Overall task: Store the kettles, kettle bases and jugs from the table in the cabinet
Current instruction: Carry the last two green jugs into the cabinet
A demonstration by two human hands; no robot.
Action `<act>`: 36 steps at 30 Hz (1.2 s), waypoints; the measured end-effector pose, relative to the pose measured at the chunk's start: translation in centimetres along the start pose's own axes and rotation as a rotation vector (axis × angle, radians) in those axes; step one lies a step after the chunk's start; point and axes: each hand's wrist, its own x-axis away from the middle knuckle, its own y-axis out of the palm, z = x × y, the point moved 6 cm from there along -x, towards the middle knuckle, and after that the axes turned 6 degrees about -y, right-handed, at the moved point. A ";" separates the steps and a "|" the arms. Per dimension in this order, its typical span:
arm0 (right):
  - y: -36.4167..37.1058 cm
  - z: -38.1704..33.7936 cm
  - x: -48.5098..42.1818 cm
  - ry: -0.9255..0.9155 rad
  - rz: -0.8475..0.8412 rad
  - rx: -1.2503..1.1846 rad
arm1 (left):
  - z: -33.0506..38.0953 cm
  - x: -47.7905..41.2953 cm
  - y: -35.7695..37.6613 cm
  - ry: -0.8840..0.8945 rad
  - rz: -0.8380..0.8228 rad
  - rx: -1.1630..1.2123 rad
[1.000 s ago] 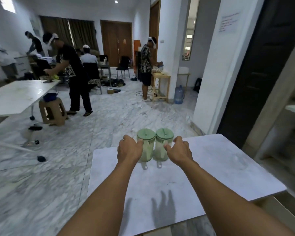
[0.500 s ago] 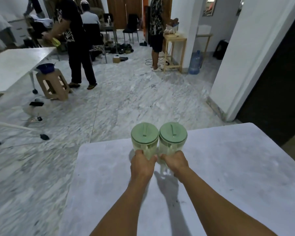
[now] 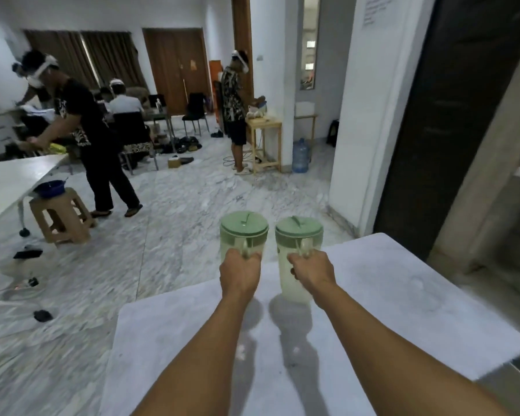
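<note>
The left hand [image 3: 240, 276] is gripping the left jug [image 3: 243, 235] by its handle, the right hand [image 3: 312, 274] the right jug [image 3: 297, 253], both now lifting off the desk [image 3: 403, 295] where they were standing together, freeing them for storage

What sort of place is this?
Probably a shared workroom: a person in a black shirt and another in a patterned shirt wear white headsets at separate tables, over a white marble floor.

Blue bowl [image 3: 50, 188] on a brown stool [image 3: 62, 219] — water bottle [image 3: 300, 156] near a wooden stand [image 3: 264, 125]
</note>
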 end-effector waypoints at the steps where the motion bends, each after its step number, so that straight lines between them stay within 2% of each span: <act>1: -2.2 -1.0 1.5 -0.032 0.043 -0.012 | 1.4 1.6 0.0 0.036 -0.013 0.036; 9: -23.6 -3.0 17.1 -0.187 0.518 0.004 | 10.3 20.4 4.9 0.262 -0.243 0.282; 16: -42.3 0.4 29.8 -0.123 0.878 -0.013 | 16.5 39.0 12.7 0.420 -0.522 0.333; 22: -56.2 4.8 37.5 -0.085 1.082 0.028 | 20.9 52.6 22.1 0.525 -0.773 0.274; 29: -72.0 10.3 41.3 -0.081 1.216 0.082 | 25.2 67.0 34.7 0.551 -0.901 0.174; 36: -83.9 14.6 37.9 -0.062 1.179 0.097 | 29.8 72.1 46.4 0.433 -0.924 0.166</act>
